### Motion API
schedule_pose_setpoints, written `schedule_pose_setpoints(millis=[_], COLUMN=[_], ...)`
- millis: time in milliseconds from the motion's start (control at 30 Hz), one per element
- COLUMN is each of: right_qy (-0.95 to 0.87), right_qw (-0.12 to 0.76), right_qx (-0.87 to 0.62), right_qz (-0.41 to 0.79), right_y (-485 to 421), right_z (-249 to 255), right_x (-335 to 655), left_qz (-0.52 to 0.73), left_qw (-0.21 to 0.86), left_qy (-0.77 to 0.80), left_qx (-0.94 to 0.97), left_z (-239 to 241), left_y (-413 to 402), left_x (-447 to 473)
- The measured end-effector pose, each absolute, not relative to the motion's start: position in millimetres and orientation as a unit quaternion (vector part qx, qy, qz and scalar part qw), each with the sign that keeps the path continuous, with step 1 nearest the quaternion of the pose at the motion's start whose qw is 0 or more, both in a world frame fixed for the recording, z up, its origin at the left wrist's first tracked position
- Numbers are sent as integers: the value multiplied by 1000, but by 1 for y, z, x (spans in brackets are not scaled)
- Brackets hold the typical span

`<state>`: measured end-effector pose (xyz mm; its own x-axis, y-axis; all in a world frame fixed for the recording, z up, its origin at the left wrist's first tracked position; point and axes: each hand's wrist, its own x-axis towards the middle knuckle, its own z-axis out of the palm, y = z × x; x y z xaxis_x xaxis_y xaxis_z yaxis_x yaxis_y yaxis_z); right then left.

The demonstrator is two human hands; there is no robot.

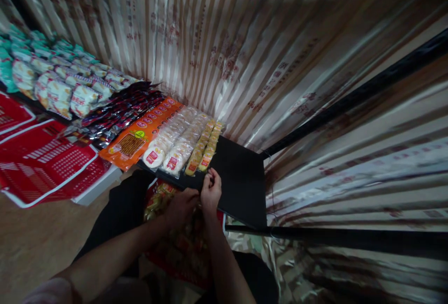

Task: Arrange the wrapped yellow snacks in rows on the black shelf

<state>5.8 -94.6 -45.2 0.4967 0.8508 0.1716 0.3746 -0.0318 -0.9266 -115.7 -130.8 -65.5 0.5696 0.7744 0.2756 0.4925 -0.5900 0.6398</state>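
Far left: red baskets [45, 164], stacked, low by the floor. Above them, at the shelf's left end, rows of white-and-teal snack bags [52, 80]. Next along, dark red packets [122, 112], then orange packets [140, 133] overhanging the front edge of the black shelf [245, 182]. Then rows of round white cakes in clear wrap [171, 143], and just beside them a narrow row of small yellow packets [206, 145], ending near the shelf's front edge. Right part of the shelf is bare, running to its right corner against the striped curtain [280, 52].

Left hand [182, 207] sits just below the shelf's front edge, fingers curled, over a red-and-yellow bag [182, 248] lying in the person's lap; can't tell if it grips the bag or only rests on it. Right hand [211, 192] touches the left, at the front edge, fingers pinched narrow on something small; too blurred to say what. It is just below the nearest yellow packets, not clearly touching them.
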Motion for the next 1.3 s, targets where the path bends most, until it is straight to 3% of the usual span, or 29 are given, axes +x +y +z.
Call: schedule_pose_setpoints(millis=[133,267,400,600,733,1000,1300], right_qy=[-468,-557,-628,-709,-721,-628,-642], right_qw=[505,366,202,107,95,189,172], right_qx=[-669,-673,-672,-619,-617,-684,-702], right_qz=[280,321,336,320,299,318,257], right_y=[-140,-177,-199,-214,-221,-227,-226], right_z=[-49,-71,-102,-112,-108,-119,-115], right_x=[-9,-23,-29,-26,-28,-25,-19], left_qz=[215,136,44,35,69,14,27], left_qw=[260,262,269,266,226,184,155], left_qy=[386,504,508,523,526,501,480], left_qx=[858,812,817,809,817,845,863], left_z=[-79,-93,-108,-121,-118,-117,-96], left_y=[-152,-159,-167,-180,-179,-173,-174], left_x=[-130,-144,-157,-166,-167,-171,-171])
